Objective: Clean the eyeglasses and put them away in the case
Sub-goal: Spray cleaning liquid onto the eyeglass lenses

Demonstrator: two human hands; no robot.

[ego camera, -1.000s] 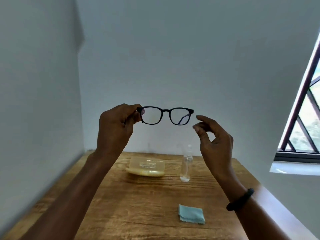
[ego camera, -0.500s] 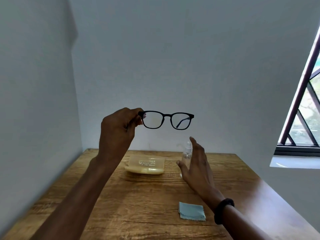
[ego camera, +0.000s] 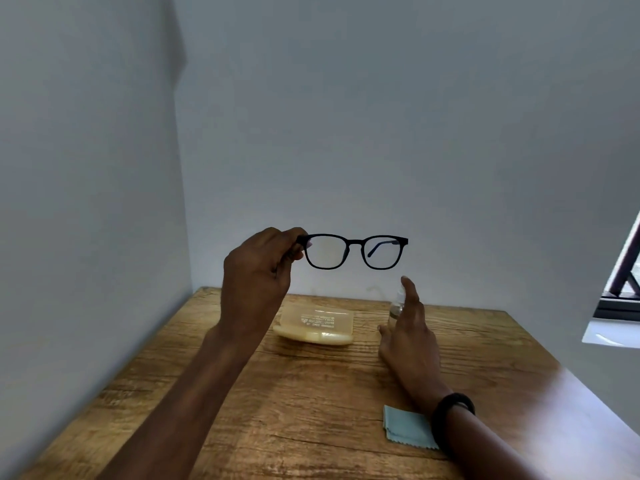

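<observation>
My left hand [ego camera: 258, 271] holds black-framed eyeglasses [ego camera: 353, 251] by their left corner, raised in the air above the wooden table [ego camera: 311, 393]. A translucent yellowish case [ego camera: 316, 323] lies shut on the table below them. My right hand [ego camera: 410, 329] reaches with spread fingers around a small clear spray bottle [ego camera: 396, 308] that stands right of the case; the hand hides most of the bottle. Whether the fingers touch it I cannot tell. A light blue cleaning cloth [ego camera: 407, 427] lies near the front, partly under my right forearm.
Grey walls close the table in at the left and back. A window [ego camera: 623, 271] with a dark frame and a white sill is at the right. My right wrist wears a black band [ego camera: 450, 410].
My right hand has dropped from beside the glasses down to the spray bottle. My left hand has kept the glasses raised.
</observation>
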